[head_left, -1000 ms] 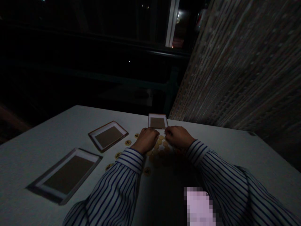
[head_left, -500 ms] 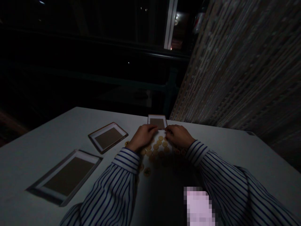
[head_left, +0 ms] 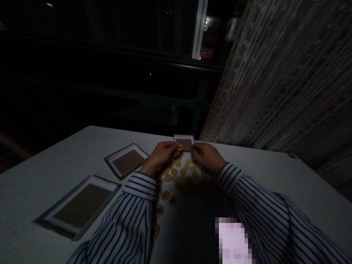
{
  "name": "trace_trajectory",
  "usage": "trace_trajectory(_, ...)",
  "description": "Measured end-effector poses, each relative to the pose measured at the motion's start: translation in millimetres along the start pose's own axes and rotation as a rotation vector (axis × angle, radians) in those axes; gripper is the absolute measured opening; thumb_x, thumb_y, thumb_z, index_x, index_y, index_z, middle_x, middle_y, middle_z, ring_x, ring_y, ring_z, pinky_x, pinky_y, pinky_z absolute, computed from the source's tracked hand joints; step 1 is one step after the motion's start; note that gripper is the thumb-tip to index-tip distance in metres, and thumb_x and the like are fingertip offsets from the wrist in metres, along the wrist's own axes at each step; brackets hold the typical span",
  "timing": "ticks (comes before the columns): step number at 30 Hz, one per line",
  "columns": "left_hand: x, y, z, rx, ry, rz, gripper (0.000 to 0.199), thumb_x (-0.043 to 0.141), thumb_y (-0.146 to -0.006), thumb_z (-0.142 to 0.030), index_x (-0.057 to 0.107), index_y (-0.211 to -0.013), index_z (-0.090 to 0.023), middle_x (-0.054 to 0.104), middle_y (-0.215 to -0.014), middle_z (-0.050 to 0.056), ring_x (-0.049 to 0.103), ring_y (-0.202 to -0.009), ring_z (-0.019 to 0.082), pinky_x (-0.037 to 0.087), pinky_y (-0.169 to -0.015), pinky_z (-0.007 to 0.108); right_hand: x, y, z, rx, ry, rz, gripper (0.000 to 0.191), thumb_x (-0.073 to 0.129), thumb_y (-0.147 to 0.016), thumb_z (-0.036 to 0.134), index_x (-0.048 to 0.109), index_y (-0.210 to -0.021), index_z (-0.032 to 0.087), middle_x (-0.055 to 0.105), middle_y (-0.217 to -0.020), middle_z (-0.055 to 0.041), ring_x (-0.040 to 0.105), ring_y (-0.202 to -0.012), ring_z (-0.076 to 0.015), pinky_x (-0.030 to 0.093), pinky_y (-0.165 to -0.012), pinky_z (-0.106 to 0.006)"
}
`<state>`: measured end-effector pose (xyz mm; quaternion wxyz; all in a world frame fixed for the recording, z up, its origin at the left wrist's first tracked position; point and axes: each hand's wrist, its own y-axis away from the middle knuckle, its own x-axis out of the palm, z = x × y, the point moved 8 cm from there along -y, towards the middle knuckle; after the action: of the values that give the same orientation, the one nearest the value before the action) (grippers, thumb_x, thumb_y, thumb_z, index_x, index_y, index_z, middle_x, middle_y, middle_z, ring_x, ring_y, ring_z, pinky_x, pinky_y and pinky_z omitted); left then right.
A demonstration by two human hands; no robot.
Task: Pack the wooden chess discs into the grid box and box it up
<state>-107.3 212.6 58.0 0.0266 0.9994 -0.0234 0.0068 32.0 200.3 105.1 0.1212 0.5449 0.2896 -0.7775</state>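
Observation:
My left hand [head_left: 164, 154] pinches a round xiangqi piece [head_left: 179, 147] with a red mark, held up at the near side of a small shallow box [head_left: 175, 138]. Opposite it, my right hand [head_left: 206, 154] has its fingers curled together by that box's right corner; what they hold, if anything, is hidden. Between and below both hands lie several loose xiangqi pieces [head_left: 182, 171], many with no mark showing. A few marked pieces [head_left: 165, 195] rest beside my left sleeve. Shadow blurs those near my right wrist.
Two more shallow boxes stand at the left: a brown-rimmed one [head_left: 110, 164] and a larger grey-rimmed one [head_left: 82, 233]. All rest on a white table [head_left: 275, 176]. A string curtain [head_left: 264, 80] hangs beyond its right back edge. A pixelated pink patch [head_left: 233, 240] covers the lower right.
My left hand has drawn slightly back left and now shows a red-marked xiangqi piece in its fingertips. The right hand has shifted slightly left. More pieces are visible by the left sleeve.

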Motion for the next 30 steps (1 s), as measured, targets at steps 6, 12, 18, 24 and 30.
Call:
trace_trajectory(6, 3.3, -1, 1, 0.007, 0.051, 0.05, 0.024, 0.065, -0.068, -0.034, 0.062, -0.078, -0.012, 0.064, -0.07, 0.002, 0.055, -0.058, 0.007, 0.043, -0.058, 0.019, -4, -8, 8, -0.038, -0.311, -0.098, 0.027, 0.049, -0.082, 0.03, 0.061, -0.102, 0.016, 0.067, -0.092, -0.0044, 0.059, -0.081, -0.0139, 0.042, -0.073, -0.025)
trace_trajectory(12, 7.3, 7, -3, -0.029, 0.061, 0.071, 0.022, 0.066, -0.069, -0.031, 0.056, -0.079, -0.014, 0.065, -0.072, 0.002, 0.059, -0.063, 0.009, 0.044, -0.063, 0.021, -2, -18, 17, -0.084, -0.545, -0.081, 0.022, 0.052, -0.081, 0.027, 0.066, -0.093, 0.016, 0.068, -0.088, -0.003, 0.06, -0.078, -0.0118, 0.043, -0.07, -0.022)
trace_trajectory(18, 0.2, 7, -9, 0.004, -0.152, 0.038, 0.021, 0.056, -0.076, -0.034, 0.055, -0.083, -0.014, 0.064, -0.067, 0.002, 0.058, -0.059, 0.01, 0.044, -0.059, 0.022, 3, -23, 13, -0.052, -0.52, -0.023, 0.018, 0.054, -0.079, 0.024, 0.067, -0.089, 0.016, 0.069, -0.086, -0.0027, 0.06, -0.079, -0.0126, 0.042, -0.071, -0.022)
trace_trajectory(24, -32.4, 5, -25, 0.12, -0.647, -0.165, 0.031, 0.05, -0.076, -0.037, 0.058, -0.096, -0.014, 0.066, -0.077, 0.006, 0.059, -0.065, 0.015, 0.042, -0.055, 0.023, 25, -26, -11, 0.046, -0.277, 0.089, 0.019, 0.052, -0.079, 0.026, 0.069, -0.082, 0.018, 0.069, -0.079, -0.0018, 0.06, -0.073, -0.0132, 0.04, -0.065, -0.021)
trace_trajectory(30, -52.1, 10, -27, 0.066, -0.963, -0.212, 0.041, 0.049, -0.077, -0.04, 0.054, -0.109, -0.015, 0.065, -0.101, 0.011, 0.061, -0.086, 0.02, 0.044, -0.071, 0.027, 52, -30, -27, 0.144, -0.106, 0.18, 0.021, 0.052, -0.076, 0.028, 0.07, -0.084, 0.02, 0.069, -0.08, -0.0027, 0.06, -0.074, -0.0145, 0.038, -0.061, -0.02)
